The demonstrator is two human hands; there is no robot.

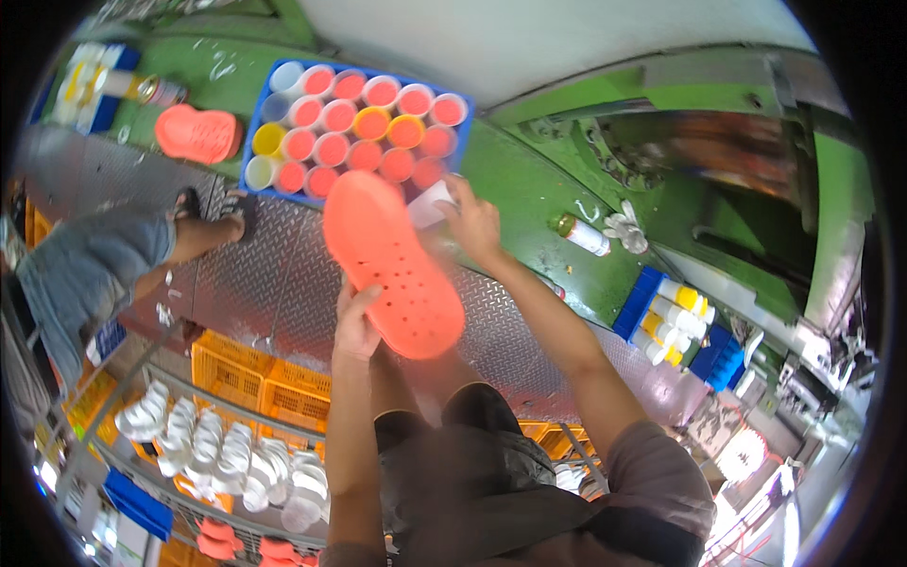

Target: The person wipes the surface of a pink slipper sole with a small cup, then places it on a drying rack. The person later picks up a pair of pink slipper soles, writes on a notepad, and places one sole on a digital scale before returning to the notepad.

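Note:
My left hand (pixel 354 321) is closed around the side of a coral-coloured foam clog (pixel 392 269), with the thumb on its perforated upper. Its rounded end reaches up to the near edge of a blue crate (pixel 248 181). My right hand (pixel 472 219) grips a white plastic cup (pixel 432 204), tilted beside the clog; its contents cannot be made out. Several white and yellow cups (pixel 337 115) stand in rows in the crate, most filled with coral-coloured material. A few at the crate's left side look empty.
Another coral clog (pixel 198 133) lies left of the crate. A spray can (pixel 584 234) and glove (pixel 625 227) lie on the green machine surface (pixel 515 203). More cups (pixel 675 317) stand at right. A person (pixel 104 265) is at left; below are orange crates (pixel 231 369) and racked white shoes (pixel 236 458).

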